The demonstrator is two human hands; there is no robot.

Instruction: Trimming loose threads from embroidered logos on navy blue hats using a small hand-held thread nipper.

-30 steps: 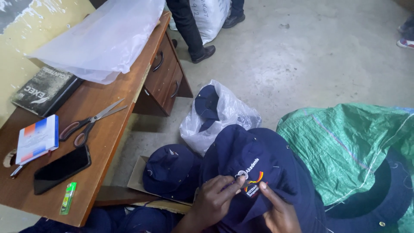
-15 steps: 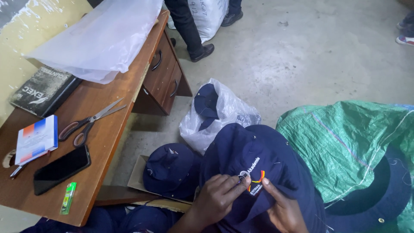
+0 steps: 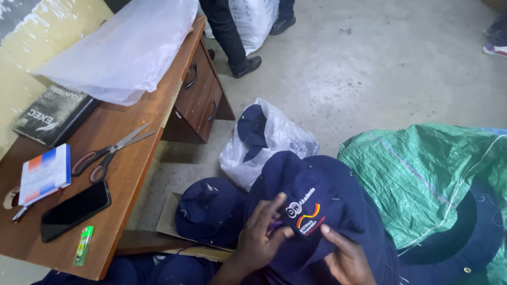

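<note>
A navy blue cap point(image 3: 317, 190) with an embroidered multicolour emblem on its front lies across my lap, low in the head view. My left hand point(image 3: 260, 238) rests on the cap just left of the emblem, fingers spread and fingertips touching the fabric. My right hand point(image 3: 343, 258) grips the cap from below right, thumb pointing up at the emblem. Another navy cap point(image 3: 206, 208) sits on a piece of cardboard point(image 3: 168, 221) to the left.
A wooden desk point(image 3: 132, 153) at left carries scissors point(image 3: 108, 154), a black phone point(image 3: 75, 210), a booklet point(image 3: 45, 174), a dark book point(image 3: 55, 113), a green lighter point(image 3: 83, 244) and clear plastic sheeting point(image 3: 121, 47). A plastic bag point(image 3: 280, 140) holds caps. A green sack point(image 3: 433, 179) lies right. A person's legs point(image 3: 229, 37) stand behind.
My left hand's fingers have opened and shifted left off the emblem, which now shows fully. My right thumb has slid lower beneath it. The cap has tilted slightly.
</note>
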